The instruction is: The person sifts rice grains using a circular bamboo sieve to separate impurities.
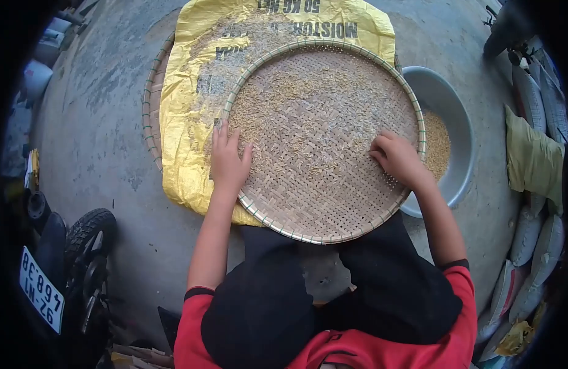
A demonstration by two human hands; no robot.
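Observation:
A round woven bamboo tray (333, 212) with a green-stitched rim rests in front of my knees, grains of unhusked rice (284, 98) scattered thinly over it, thickest toward the far left. My left hand (230, 161) lies across its left rim, fingers stretched out and apart, thumb over the weave. On the right side, my right hand (394, 155) is just inside the rim, thumb and fingertips pinched together close over the weave; what sits between them is too small to make out. Under the tray is a yellow sack (184, 147) with printed lettering and bits of chaff.
To the right, partly behind the tray, stands a grey metal basin (467, 154) holding grain (437, 144). Another woven tray (150, 111) shows under the sack. A motorbike (90, 246) is at left; filled sacks (533, 240) line the right side of the concrete floor (112, 141).

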